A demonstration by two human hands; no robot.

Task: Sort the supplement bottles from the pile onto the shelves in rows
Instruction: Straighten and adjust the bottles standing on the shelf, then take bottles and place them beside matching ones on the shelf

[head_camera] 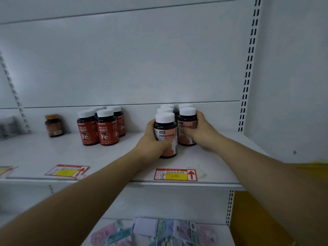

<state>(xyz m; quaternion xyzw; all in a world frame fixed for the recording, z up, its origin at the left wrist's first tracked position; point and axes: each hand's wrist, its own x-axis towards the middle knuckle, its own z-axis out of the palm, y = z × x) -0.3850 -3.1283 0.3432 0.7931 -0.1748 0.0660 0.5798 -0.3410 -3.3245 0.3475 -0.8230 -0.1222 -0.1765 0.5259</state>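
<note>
The left hand (pixel 150 139) is wrapped around a white-capped pink-label bottle (pixel 166 135) at the front of the left row, the right hand (pixel 200 130) around its neighbour bottle (pixel 187 126) heading the right row; both stand on the white shelf (pixel 221 167). Bare shelf lies in front, up to the price tag (pixel 175 174) at the edge. The Fe bottles (pixel 101 127) stand well apart to the left.
</note>
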